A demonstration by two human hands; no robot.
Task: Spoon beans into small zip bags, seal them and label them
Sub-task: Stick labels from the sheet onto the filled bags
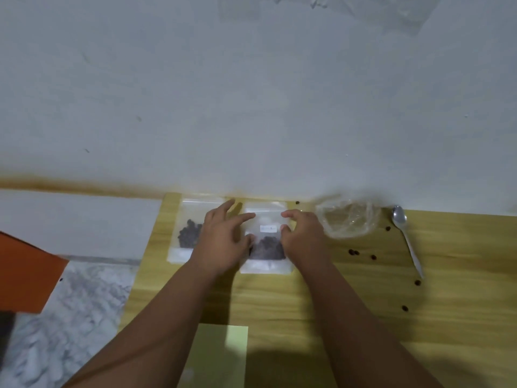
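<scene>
**Q:** From the head camera, where do things stand?

**Me:** Two small zip bags lie side by side at the back of the counter (363, 303), against the wall. The left zip bag (190, 217) has dark beans in it. So does the right zip bag (265, 266), which also carries a small white label (268, 228) above its beans (268, 247).

**Q:** And your hands?

**Me:** My left hand (223, 242) is spread, fingers straight, lying across the gap between the bags. My right hand (302, 239) curls its fingers at the right bag's edge, just beside the label. I cannot tell whether it pinches or only presses.

**Q:** What's left?

**Me:** I'd judge filling is over. The spoon (405, 233) lies aside, near a crumpled clear plastic bag (348, 219) that looks empty, with loose beans (354, 252) scattered between. I see no label on the left bag, though my hand hides part of it. The seals are too blurred to confirm.
</scene>
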